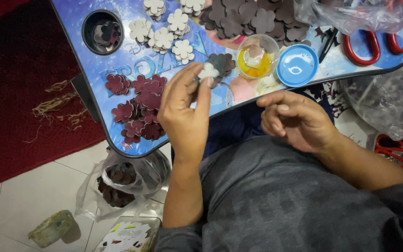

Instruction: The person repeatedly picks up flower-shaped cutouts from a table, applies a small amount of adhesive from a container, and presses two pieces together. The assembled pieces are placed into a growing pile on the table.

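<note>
Pinching a white flower cutout [208,71] between my left hand's [185,108] thumb and fingers above the dark stack [222,64] on the tray [94,70], I am mid-assembly, my right hand [295,119] curling empty, glue cup [256,57] seemingly needed next.
</note>
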Demonstrator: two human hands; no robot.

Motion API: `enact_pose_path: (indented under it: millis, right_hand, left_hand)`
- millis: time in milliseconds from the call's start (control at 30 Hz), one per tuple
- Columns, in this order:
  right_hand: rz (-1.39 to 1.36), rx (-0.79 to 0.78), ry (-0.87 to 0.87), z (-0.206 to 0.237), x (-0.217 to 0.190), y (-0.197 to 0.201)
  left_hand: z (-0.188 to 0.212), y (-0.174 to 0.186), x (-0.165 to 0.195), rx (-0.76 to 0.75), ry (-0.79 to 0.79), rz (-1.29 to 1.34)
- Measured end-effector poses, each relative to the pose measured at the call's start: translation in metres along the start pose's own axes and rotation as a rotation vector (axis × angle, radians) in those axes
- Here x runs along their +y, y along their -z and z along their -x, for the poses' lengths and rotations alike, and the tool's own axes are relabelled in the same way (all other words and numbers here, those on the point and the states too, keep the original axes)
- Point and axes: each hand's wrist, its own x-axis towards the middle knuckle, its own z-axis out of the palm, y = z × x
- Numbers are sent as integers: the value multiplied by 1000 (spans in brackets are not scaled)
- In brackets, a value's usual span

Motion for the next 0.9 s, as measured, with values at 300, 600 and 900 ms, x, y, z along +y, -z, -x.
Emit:
enact_pose_path:
  millis: [300, 600, 900]
  right_hand:
    - [1152, 162, 304, 7, -8, -31]
    - [1376, 135, 480, -1, -5, -47]
    - [1751, 86, 766, -5, -4, -41]
  left_hand:
    - [37, -13, -6, -222, 386, 507]
    - [49, -14, 2, -298, 516, 689]
    - [50, -11, 4, -289, 536, 659]
